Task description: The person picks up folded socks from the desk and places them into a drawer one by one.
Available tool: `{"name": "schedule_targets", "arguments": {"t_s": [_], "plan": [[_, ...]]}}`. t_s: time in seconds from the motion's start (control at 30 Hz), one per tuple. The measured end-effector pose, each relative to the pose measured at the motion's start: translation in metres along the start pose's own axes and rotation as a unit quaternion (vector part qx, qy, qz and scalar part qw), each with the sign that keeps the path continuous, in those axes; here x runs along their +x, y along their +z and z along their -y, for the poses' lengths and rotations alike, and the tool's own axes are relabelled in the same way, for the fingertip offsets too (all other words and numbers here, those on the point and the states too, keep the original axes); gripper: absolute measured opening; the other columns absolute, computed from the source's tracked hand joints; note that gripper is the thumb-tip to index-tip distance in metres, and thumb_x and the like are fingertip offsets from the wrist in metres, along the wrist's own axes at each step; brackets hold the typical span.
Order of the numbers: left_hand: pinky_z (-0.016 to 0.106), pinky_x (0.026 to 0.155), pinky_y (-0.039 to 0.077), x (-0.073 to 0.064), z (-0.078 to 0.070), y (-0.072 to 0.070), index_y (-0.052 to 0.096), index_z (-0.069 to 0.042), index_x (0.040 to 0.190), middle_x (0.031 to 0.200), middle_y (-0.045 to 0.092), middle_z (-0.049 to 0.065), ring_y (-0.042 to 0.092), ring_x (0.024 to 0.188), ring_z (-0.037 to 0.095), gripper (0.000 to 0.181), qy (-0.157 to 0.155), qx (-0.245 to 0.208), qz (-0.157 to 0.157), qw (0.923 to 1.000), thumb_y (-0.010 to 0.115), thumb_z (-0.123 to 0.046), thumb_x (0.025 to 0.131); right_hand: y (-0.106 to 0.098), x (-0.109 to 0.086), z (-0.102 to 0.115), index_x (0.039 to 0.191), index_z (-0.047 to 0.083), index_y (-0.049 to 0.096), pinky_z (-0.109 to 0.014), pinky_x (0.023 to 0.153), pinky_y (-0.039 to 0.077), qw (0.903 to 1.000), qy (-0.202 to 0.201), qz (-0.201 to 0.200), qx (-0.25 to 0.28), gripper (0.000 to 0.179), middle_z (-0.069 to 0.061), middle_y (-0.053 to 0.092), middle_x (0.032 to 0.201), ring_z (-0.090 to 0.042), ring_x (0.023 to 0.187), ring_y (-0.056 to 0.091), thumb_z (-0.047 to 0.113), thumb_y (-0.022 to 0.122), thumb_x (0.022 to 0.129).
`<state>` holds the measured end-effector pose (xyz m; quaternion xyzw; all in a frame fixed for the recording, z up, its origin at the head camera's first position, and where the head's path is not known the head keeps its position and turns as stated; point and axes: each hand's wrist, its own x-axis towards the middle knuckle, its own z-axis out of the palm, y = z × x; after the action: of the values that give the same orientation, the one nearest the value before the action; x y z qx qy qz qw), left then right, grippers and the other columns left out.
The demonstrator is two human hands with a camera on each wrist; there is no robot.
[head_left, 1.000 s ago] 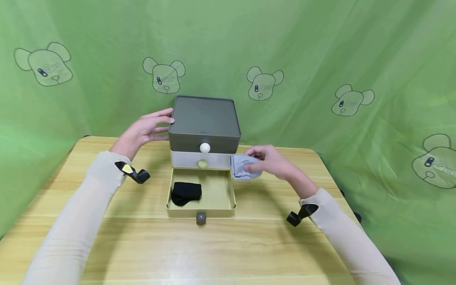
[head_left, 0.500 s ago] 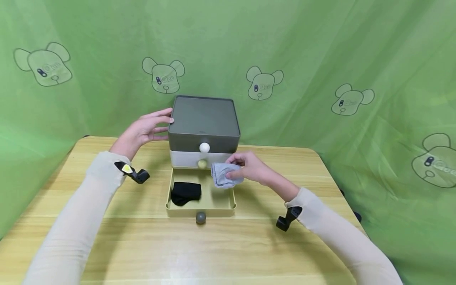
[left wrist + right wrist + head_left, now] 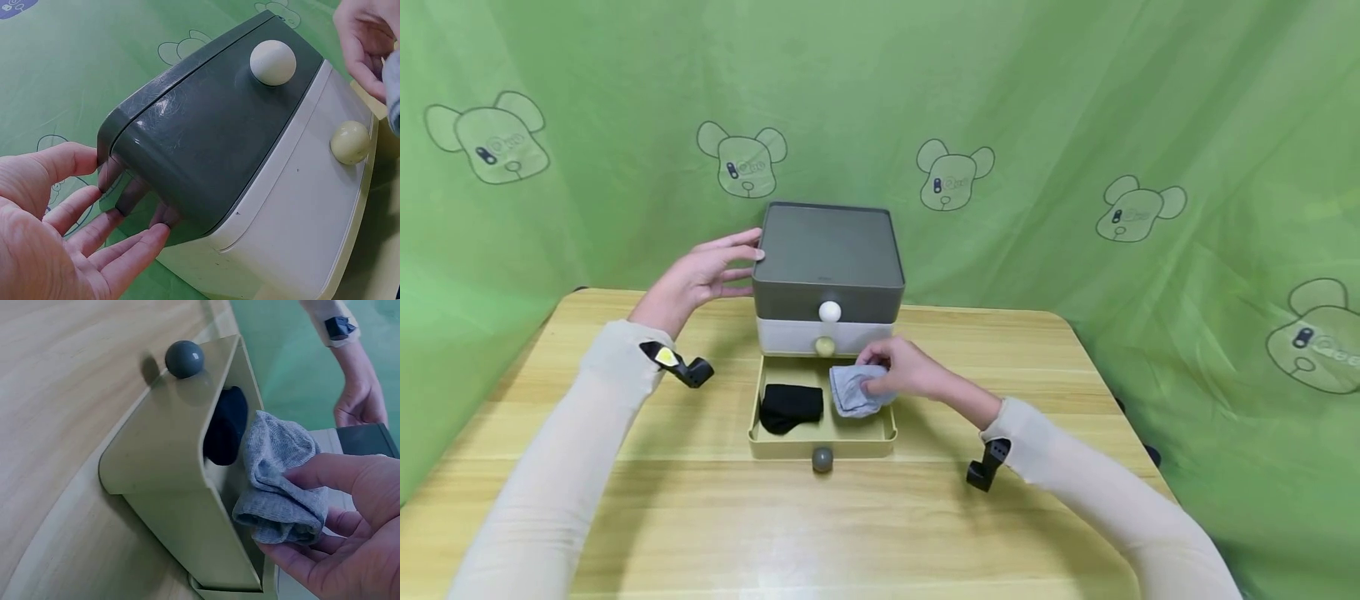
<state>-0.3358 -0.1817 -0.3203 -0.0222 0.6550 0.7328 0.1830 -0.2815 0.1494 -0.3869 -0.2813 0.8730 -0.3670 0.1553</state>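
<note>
A folded grey sock (image 3: 854, 391) is pinched between the thumb and fingers of my right hand (image 3: 901, 367), over the right half of the pulled-out bottom drawer (image 3: 822, 448). Inside that yellow-beige drawer, on the left, lies a folded black sock (image 3: 791, 405). The right wrist view shows the grey sock (image 3: 281, 481) at the drawer's opening, and whether it touches the bottom is hidden. My left hand (image 3: 703, 273) rests its fingertips, mostly straight, against the left side of the drawer unit (image 3: 831, 246). In the left wrist view those fingers (image 3: 134, 250) touch the dark top tier.
Above the pulled-out drawer are a white drawer (image 3: 790, 335) with a yellowish knob (image 3: 825, 347) and a dark grey drawer with a white knob (image 3: 830, 312). A grey knob (image 3: 822, 460) sticks out in front. The wooden table (image 3: 715, 517) meets a green curtain (image 3: 1037, 100) behind.
My right hand has carried the grey sock left and down, from beside the unit's right side to over the open drawer. The left hand has stayed against the unit.
</note>
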Motion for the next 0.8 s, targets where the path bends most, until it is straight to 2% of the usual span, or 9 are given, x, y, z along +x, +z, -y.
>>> {"name": "schedule_targets", "arguments": {"t_s": [0.13, 0.37, 0.53, 0.67, 0.8], "plan": [[0.047, 0.126, 0.034, -0.003, 0.001, -0.001, 0.024, -0.025, 0.163, 0.172, 0.016, 0.005, 0.028, 0.154, 0.032, 0.068, 0.015, 0.019, 0.008, 0.9997, 0.057, -0.014, 0.104, 0.007, 0.005, -0.001, 0.098, 0.0, 0.072, -0.019, 0.072, 0.051, 0.9998, -0.002, 0.002, -0.02, 0.021, -0.007, 0.071, 0.09, -0.009, 0.081, 0.058, -0.002, 0.077, 0.078], [0.047, 0.125, 0.035, -0.003, 0.0, -0.001, 0.024, -0.025, 0.162, 0.172, 0.016, 0.005, 0.028, 0.154, 0.032, 0.069, 0.016, 0.018, 0.007, 0.9997, 0.058, -0.015, 0.104, 0.018, 0.01, -0.003, 0.093, 0.0, 0.071, -0.018, 0.071, 0.051, 0.9969, -0.021, -0.003, -0.076, 0.019, -0.006, 0.072, 0.085, -0.007, 0.078, 0.058, 0.001, 0.082, 0.077], [0.047, 0.125, 0.035, -0.003, 0.001, -0.001, 0.024, -0.025, 0.162, 0.172, 0.017, 0.004, 0.029, 0.154, 0.031, 0.068, 0.016, 0.015, 0.006, 0.9997, 0.058, -0.014, 0.104, 0.024, 0.011, -0.003, 0.093, 0.003, 0.07, -0.019, 0.072, 0.052, 0.9947, -0.009, -0.005, -0.102, 0.021, -0.006, 0.071, 0.087, -0.009, 0.079, 0.059, 0.004, 0.084, 0.078], [0.047, 0.125, 0.035, -0.003, 0.001, -0.001, 0.025, -0.025, 0.162, 0.172, 0.016, 0.004, 0.029, 0.154, 0.031, 0.068, 0.015, 0.016, 0.006, 0.9997, 0.058, -0.014, 0.104, 0.029, 0.011, -0.002, 0.094, 0.006, 0.069, -0.023, 0.073, 0.052, 0.9906, -0.001, -0.005, -0.137, 0.022, -0.003, 0.07, 0.089, -0.012, 0.081, 0.058, 0.008, 0.085, 0.078], [0.047, 0.126, 0.034, -0.003, 0.001, -0.002, 0.025, -0.026, 0.162, 0.172, 0.016, 0.004, 0.029, 0.154, 0.031, 0.068, 0.014, 0.015, 0.006, 0.9998, 0.058, -0.015, 0.104, 0.032, 0.011, -0.002, 0.094, 0.008, 0.068, -0.026, 0.073, 0.052, 0.9834, -0.012, -0.01, -0.181, 0.023, -0.001, 0.068, 0.089, -0.012, 0.08, 0.056, 0.011, 0.086, 0.079]]}}
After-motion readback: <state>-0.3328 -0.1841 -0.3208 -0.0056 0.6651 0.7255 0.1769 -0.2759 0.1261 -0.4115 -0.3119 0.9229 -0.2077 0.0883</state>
